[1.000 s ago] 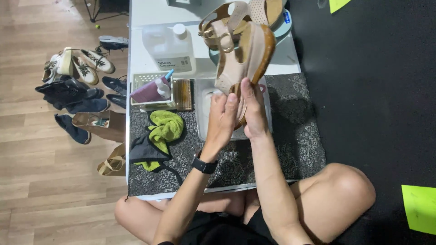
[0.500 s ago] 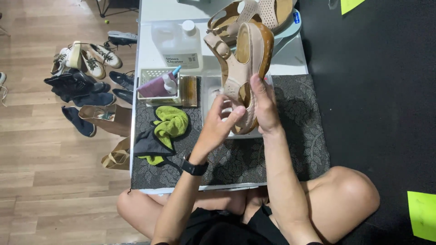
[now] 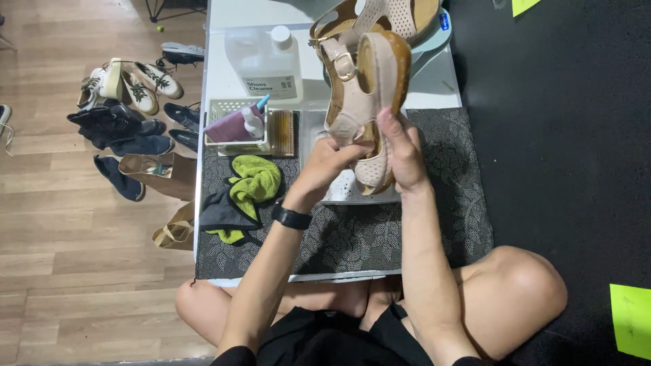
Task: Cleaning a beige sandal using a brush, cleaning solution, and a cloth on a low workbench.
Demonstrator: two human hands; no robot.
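Observation:
A beige wedge sandal point(image 3: 366, 95) with a perforated upper, a buckled strap and a cork-coloured sole is held up over the low white table point(image 3: 434, 88). My right hand point(image 3: 401, 152) grips it from the right, thumb on the sole edge. My left hand point(image 3: 327, 163), with a black watch on the wrist, touches the sandal's toe part, and something white seems to be under its fingers. A white perforated piece point(image 3: 342, 186) lies under the hands on the dark patterned mat point(image 3: 447, 203). A matching sandal point(image 3: 393, 17) lies at the table's far edge.
A clear jug of liquid point(image 3: 266, 57) and a white basket point(image 3: 234, 125) with a bottle and a brush stand at the left. Green and dark cloths point(image 3: 244, 193) lie on the mat. Several shoes point(image 3: 129, 108) and paper bags point(image 3: 163, 173) sit on the wooden floor at the left.
The sandal has been tipped a little, so more of its sole side shows. My left hand has slid along the toe part. The view has shifted slightly.

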